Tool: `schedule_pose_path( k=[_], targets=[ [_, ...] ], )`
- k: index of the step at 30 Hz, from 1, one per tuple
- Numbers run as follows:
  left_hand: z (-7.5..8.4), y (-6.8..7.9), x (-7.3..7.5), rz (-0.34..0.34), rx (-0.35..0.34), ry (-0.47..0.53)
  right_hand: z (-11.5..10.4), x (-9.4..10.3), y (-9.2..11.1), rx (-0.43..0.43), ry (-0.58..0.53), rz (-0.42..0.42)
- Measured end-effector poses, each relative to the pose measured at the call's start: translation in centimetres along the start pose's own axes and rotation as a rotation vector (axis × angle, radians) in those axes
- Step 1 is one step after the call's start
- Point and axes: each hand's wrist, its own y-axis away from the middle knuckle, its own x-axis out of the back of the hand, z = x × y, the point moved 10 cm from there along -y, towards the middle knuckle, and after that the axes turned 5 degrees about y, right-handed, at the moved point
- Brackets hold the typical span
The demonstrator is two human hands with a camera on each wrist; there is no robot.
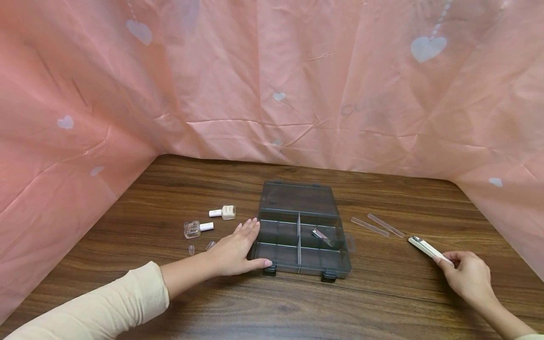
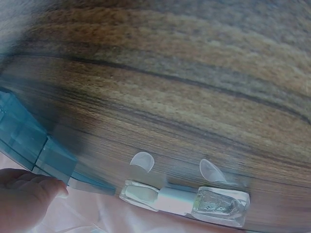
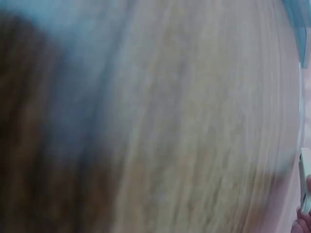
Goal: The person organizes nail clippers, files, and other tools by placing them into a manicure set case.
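Observation:
A smoky grey divided plastic case [image 1: 278,255] lies with its lid folded back on the table. My left hand [image 1: 235,250] rests against its left side, fingers extended and thumb at the front edge near a latch. In the left wrist view, that hand [image 2: 29,201] touches the case wall [image 2: 56,158]. Inside a right-hand compartment lies a small nail clipper [image 1: 321,235]. Over at the right, my right hand [image 1: 469,276] pinches the end of a larger white nail clipper [image 1: 429,249]. The right wrist view catches only part of this white clipper [image 3: 305,177] at its edge.
Two clear strips [image 1: 369,227] lie between the case and the white clipper. Left of the case are a cream nail polish bottle [image 1: 228,212], a clear polish bottle [image 1: 192,230] and two clear nail tips [image 1: 191,250]. Pink cloth [image 1: 297,94] hangs around the table.

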Motion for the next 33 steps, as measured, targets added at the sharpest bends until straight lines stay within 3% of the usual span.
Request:
schedule_pose_path(
  k=[12, 19, 25, 33],
  targets=[
    [0.0, 0.0, 0.0, 0.0, 0.002, -0.016, -2.9, 1.5, -0.7, 0.072, -0.08, 0.13],
    [0.1, 0.0, 0.0, 0.003, -0.006, -0.028, -5.2, 2.2, -1.0, 0.11, -0.149, 0.142],
    [0.1, -0.1, 0.0, 0.002, -0.009, -0.023, -6.9, 3.2, -1.2, 0.147, -0.21, 0.244],
    [0.1, 0.0, 0.0, -0.002, -0.002, -0.026, -9.5, 2.8, -1.9, 0.176, -0.26, 0.215]
  ],
)
